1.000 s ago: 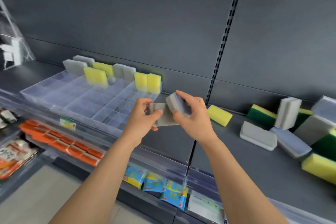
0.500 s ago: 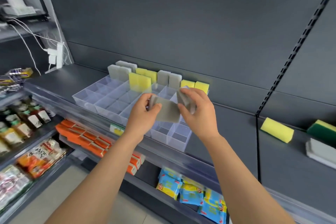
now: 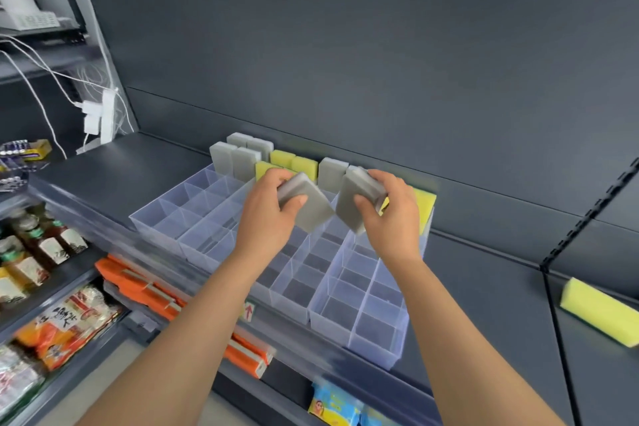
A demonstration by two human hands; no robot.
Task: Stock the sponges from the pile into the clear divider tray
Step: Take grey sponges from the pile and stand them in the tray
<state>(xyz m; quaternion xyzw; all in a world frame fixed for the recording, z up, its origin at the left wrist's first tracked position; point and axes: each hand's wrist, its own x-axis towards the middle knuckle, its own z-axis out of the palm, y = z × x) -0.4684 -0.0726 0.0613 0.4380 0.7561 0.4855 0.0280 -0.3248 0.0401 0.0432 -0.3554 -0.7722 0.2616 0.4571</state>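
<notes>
Gripping one grey sponge (image 3: 306, 206) in left hand (image 3: 268, 218), another grey sponge (image 3: 359, 199) in right hand (image 3: 394, 218), fingers curled shut, seemingly above clear divider tray (image 3: 366, 332).

Both hands are raised over the clear divider tray (image 3: 359, 318), which sits on a dark grey shelf (image 3: 114, 176). The left hand (image 3: 268, 218) grips a grey sponge (image 3: 306, 206), tilted with its lower end toward 5 o'clock. The right hand (image 3: 392, 214) grips a second grey sponge (image 3: 358, 199), tilted toward 7 o'clock; the two sponges' lower corners are near each other. At 12 o'clock from the hands, the tray's back row holds upright grey sponges (image 3: 235, 161) and yellow sponges (image 3: 297, 162). A loose yellow sponge (image 3: 601, 316) lies on the shelf toward 4 o'clock, well apart from the tray. Packaged goods (image 3: 65, 325) fill the lower shelves at 8 o'clock.
</notes>
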